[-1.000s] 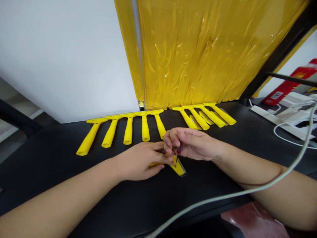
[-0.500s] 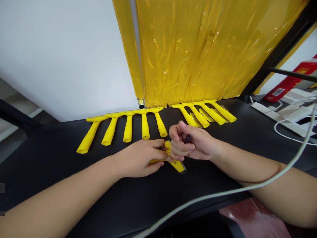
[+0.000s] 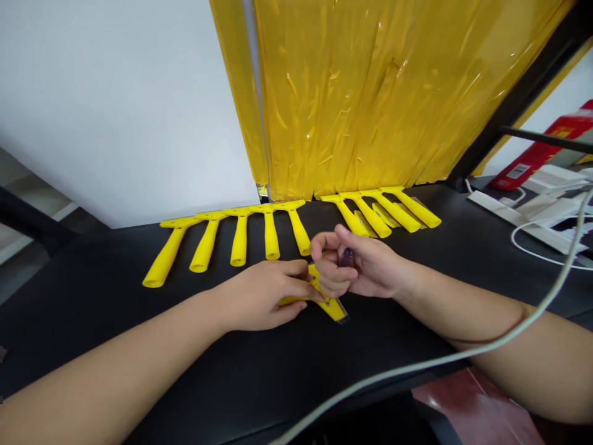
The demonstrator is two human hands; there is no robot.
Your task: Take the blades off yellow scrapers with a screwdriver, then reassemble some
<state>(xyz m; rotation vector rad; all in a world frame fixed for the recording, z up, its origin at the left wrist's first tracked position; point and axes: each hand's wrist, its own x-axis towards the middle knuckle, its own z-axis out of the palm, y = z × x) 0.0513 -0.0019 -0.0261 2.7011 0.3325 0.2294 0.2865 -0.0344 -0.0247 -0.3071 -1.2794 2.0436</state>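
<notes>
Head view: a yellow scraper (image 3: 334,311) lies flat on the black tabletop (image 3: 259,389), its handle under the left hand (image 3: 266,295). That hand's fingers press over the handle and onto the head, presumably to keep it from turning. Just above the scraper's head, the right hand (image 3: 361,267) curls its fingers around a dark purple handle (image 3: 347,257); whether those fingers touch the scraper, I cannot tell. Only the rounded end shows, so the grip looks loose, perhaps for rolling it.

Beyond the scraper, to its left, 5 matching scrapers (image 3: 272,235) form a row; beyond to its right, 4 more (image 3: 373,216) overlap, seemingly ranked for easy reach. Their handles are smooth, flared tubes. Behind the scraper hangs glossy, wrinkled yellow film (image 3: 352,93).
</notes>
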